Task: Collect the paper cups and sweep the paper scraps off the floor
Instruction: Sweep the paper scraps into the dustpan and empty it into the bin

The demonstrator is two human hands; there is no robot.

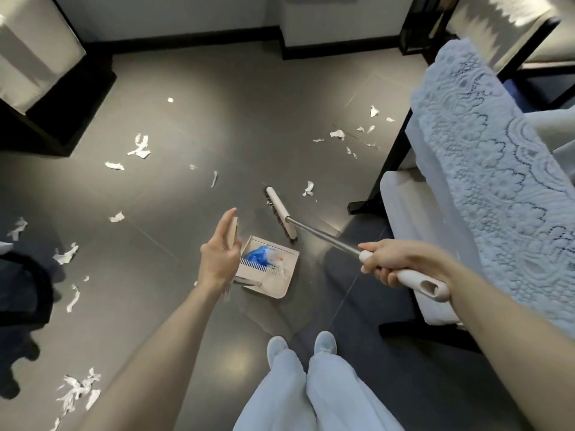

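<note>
Currently sweeping: the broom (pixel 323 237) is clenched in the right hand (pixel 398 265), its head set down just beyond the dustpan (pixel 273 275), whose handle is pinched by the left hand (pixel 217 256). Scraps (pixel 140 147) are strewn over the floor (pixel 217 135), mostly toward its left and far-right edges. The nearest scrap is probably to be drawn in next.

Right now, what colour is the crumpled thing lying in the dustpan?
Blue: the crumpled thing lies in the beige dustpan; head view shows it best.

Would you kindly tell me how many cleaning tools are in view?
2. The broom, gripped by the right hand, has its head on the floor beside the dustpan. The dustpan sits on the floor, its upright handle held by the left hand. Others may be hidden.
</note>
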